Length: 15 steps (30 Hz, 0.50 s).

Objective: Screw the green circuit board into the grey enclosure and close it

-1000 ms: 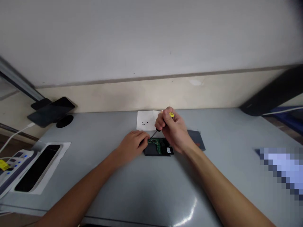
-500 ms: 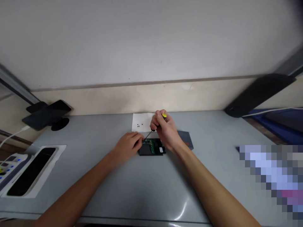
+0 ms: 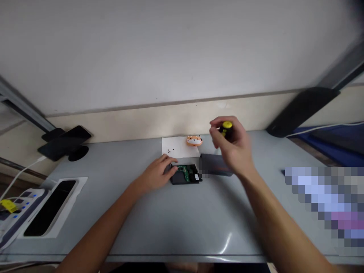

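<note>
A small black device with an exposed green circuit board [image 3: 186, 174] lies mid-table. My left hand [image 3: 157, 173] rests on its left end, fingers curled against the case. My right hand [image 3: 231, 146] is raised to the right of it, closed around a small screwdriver with a yellow cap [image 3: 226, 126]. A dark grey cover panel [image 3: 214, 167] lies just right of the device, under my right hand. Behind the device is a white sheet of paper [image 3: 179, 148] with several tiny black screws [image 3: 170, 151] on it. A small orange animal figure [image 3: 194, 140] sits at the paper's right edge.
A phone on a black stand [image 3: 64, 142] is at the back left. A white machine with a dark slot [image 3: 34, 206] sits at the near left with a white cable. A long black object [image 3: 301, 110] leans at the back right. The grey table [image 3: 170, 216] ends near me.
My right hand has lifted the screwdriver off the circuit board and moved up and to the right. This uncovered the orange figure and the grey cover panel. My left hand stays on the device.
</note>
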### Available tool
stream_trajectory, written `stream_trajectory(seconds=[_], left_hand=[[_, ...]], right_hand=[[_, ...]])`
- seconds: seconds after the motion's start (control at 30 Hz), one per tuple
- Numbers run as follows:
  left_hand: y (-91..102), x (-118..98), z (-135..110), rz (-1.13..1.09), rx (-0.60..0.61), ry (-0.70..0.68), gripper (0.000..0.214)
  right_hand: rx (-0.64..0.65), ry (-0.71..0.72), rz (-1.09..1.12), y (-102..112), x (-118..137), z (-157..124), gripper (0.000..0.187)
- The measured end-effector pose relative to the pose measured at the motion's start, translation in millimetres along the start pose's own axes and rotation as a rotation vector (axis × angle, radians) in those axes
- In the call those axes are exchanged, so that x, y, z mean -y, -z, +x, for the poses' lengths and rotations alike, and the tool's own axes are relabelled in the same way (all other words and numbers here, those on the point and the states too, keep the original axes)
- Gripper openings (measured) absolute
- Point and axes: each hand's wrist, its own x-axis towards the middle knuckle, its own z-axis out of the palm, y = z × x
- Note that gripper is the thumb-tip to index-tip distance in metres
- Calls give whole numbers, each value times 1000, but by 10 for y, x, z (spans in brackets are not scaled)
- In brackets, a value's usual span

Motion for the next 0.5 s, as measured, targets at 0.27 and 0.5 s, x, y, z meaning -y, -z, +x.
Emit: stream_trajectory(seconds=[0.27,0.5], left_hand=[[59,-60,-57,-60,125,-48,68],[-13,-59,-30,-39,57,-41,71]], right_hand=[[717,-66,-997,933,-550,-403,65],[767,-211,-701,898,-387,-311,46]])
